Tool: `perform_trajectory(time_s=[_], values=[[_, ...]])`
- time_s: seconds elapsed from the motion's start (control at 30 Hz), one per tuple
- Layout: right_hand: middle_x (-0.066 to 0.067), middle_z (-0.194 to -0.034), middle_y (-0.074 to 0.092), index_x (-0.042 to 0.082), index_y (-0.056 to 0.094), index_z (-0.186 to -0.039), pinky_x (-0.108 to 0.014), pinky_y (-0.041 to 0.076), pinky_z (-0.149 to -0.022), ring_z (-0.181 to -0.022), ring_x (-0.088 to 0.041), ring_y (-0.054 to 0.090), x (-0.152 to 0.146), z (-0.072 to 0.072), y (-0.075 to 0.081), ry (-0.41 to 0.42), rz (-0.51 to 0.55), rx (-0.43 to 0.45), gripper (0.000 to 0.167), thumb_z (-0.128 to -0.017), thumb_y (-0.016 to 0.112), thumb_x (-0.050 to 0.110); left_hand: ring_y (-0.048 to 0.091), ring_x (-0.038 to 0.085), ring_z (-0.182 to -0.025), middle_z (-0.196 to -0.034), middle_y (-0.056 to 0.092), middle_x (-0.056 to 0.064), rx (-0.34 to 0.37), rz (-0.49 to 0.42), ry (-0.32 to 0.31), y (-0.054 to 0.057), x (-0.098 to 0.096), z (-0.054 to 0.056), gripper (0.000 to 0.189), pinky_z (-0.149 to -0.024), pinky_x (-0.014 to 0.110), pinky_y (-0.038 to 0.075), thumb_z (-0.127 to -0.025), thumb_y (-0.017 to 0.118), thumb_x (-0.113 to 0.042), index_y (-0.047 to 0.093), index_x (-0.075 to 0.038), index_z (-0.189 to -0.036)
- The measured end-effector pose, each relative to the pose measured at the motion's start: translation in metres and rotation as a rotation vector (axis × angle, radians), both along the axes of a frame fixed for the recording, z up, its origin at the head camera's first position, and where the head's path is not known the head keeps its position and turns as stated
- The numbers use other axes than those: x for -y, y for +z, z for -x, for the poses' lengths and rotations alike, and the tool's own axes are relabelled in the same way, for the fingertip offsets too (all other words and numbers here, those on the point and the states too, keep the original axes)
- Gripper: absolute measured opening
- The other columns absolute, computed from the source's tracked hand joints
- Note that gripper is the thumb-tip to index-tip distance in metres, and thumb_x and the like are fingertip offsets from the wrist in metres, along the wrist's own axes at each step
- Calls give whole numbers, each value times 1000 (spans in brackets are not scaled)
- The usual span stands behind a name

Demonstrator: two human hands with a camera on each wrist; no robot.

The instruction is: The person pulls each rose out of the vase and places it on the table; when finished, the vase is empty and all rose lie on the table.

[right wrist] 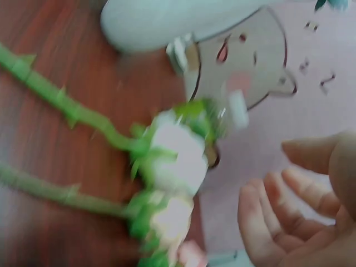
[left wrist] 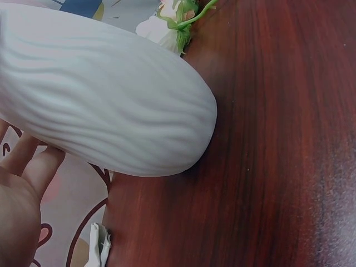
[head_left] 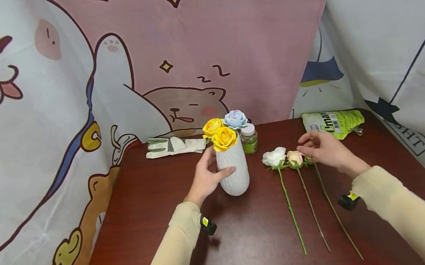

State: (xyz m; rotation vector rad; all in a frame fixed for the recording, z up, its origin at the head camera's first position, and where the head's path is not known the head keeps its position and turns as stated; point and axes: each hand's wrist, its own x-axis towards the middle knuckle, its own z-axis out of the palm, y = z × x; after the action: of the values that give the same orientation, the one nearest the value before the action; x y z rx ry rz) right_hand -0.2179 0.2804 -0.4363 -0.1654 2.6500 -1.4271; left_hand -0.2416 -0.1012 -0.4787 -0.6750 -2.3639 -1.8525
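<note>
1. Text: green-and-white pouch [head_left: 334, 123], far right, reads "Uma" in large letters, last character unclear. Smaller print not legible.
2. More text: "GHT" and two "Z"s on the cartoon backdrop [head_left: 253, 25]. Label on the white-capped jar [head_left: 249, 139] is green, too small to read.
3. White vase [head_left: 235, 176]: matte, wavy vertical ridges, rounded base. Roughly upright on the dark red-brown worktop [head_left: 162, 236], about mid-scene, just near-left of the jar.
4. In the vase: front yellow rose [head_left: 224, 139], rear yellow rose [head_left: 213, 127], pale blue rose [head_left: 236, 119] to their right. Blooms sit close at the mouth.
5. On the worktop, right of the vase, side by side, blooms far, stems near: white rose [head_left: 275, 158], peach rose [head_left: 295, 159], pink rose [right wrist: 192, 255]. White one's stem is greenest, with small thorns. Pink bloom mostly hidden in the head view.
6. Left hand [head_left: 205, 178]: grips the vase from the left, thumb across its near face, fingers behind.
7. Right hand [head_left: 328, 150]: above the pink rose in the head view, fingers loosely bent, thumb apart, nothing held. Right wrist view is blurred; fingers look clear of the blooms.
8. Both forearms reach in from the near side, cream sleeves [head_left: 170, 258]. White-and-grey gloves [head_left: 172, 146] lie far left.
</note>
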Motion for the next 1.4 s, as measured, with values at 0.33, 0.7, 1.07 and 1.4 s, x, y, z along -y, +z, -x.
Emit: perform_trajectory(time_s=[0.33,0.7,1.07,1.4], values=[[-20,-125,66,3,60,-134,-33,62,-85,-109,-20,70,60,11,31,162,230,-106,38,-105,68,26,60,29,-129,-135,62,4,4,4,2,-2,-3,-1,74,-106,58,49,-86,89,-21,52,-23,-150],[-19,-146,56,6,48,-151,-41,57,-101,-130,-33,61,108,22,53,273,421,-59,53,-107,65,29,60,31,-130,-136,62,4,-4,7,6,-3,-4,0,75,-107,60,48,-86,89,-22,51,-22,-150],[-17,-154,50,5,40,-159,-60,43,-113,-141,-34,52,135,31,61,338,512,46,58,-108,62,21,59,31,-130,-137,61,4,3,-2,-3,-2,-2,-1,75,-105,62,49,-87,88,-22,50,-23,-152],[-18,-152,51,-5,45,-154,-47,47,-114,-134,-24,56,144,37,61,336,573,84,51,-106,57,9,62,30,-127,-134,64,7,-22,-18,-6,-3,-1,1,73,-104,57,51,-87,88,-15,53,-21,-151]])
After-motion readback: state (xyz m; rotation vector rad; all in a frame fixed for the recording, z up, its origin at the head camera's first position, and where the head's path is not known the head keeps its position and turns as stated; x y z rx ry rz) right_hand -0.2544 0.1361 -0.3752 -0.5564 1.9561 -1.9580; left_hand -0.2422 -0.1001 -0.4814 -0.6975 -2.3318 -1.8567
